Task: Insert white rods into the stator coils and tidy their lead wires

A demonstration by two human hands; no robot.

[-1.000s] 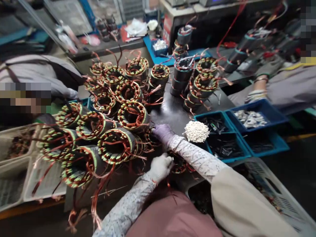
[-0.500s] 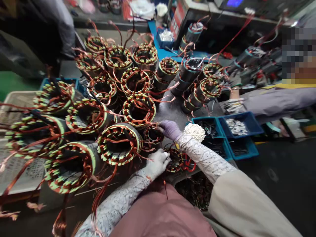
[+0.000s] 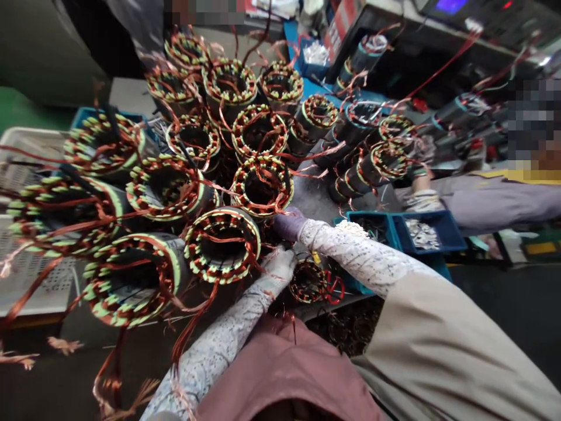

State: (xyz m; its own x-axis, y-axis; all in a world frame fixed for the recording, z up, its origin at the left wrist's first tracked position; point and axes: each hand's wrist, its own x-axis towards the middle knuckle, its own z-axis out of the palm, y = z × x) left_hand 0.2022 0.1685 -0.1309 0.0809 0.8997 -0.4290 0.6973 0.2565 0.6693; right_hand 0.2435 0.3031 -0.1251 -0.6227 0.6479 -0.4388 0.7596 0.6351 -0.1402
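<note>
My right hand (image 3: 289,224), in a purple glove, reaches into the gap below a motor stator (image 3: 287,187) with copper windings and pale green slot liners. Its fingers are hidden there. Just nearer to me, my left hand (image 3: 280,266), in a pale glove, points into the same gap beside another wound stator (image 3: 253,240); its fingertips do not show clearly. What either hand touches is hidden. A smaller stator (image 3: 322,280) lies right of my left hand, with a red wire loop (image 3: 335,290) by it.
Many stators with loose copper leads crowd the left and middle. At right, blue bins (image 3: 456,237) hold white and dark small parts, near a bundle of white pieces (image 3: 353,228). A co-worker's sleeve (image 3: 491,196) comes in from the right. A white basket (image 3: 26,137) stands far left.
Both hands have pushed farther in among the stators. The small stator at the right hand's fingers is now hidden. The camera view has shifted and tilted.
</note>
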